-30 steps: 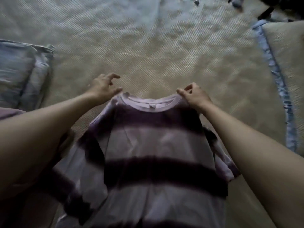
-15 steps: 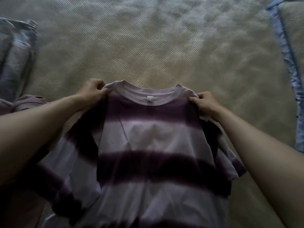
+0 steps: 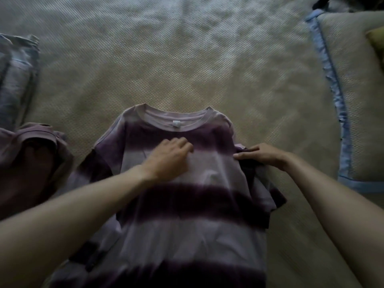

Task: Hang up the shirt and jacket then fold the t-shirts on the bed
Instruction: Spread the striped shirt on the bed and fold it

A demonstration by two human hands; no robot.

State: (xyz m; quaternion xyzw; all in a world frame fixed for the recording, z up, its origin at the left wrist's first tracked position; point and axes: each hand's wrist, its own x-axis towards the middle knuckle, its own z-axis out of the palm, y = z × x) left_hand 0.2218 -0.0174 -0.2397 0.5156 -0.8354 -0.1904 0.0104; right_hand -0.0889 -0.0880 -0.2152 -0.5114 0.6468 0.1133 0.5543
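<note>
Head view: the striped t-shirt point(image 3: 187, 183) lies flat at the near edge of the bed point(image 3: 187, 59). The left hand point(image 3: 168, 157) rests on its chest, fingers relaxed together; the right hand point(image 3: 264, 155) presses its right sleeve, fingers straight

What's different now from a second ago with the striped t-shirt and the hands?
Both hands let go of the striped t-shirt at its shoulders; it now lies spread flat on the bed. The left hand moved down onto the chest and rests there; the right hand moved to the right sleeve. The maroon garment on the left stayed put.
</note>
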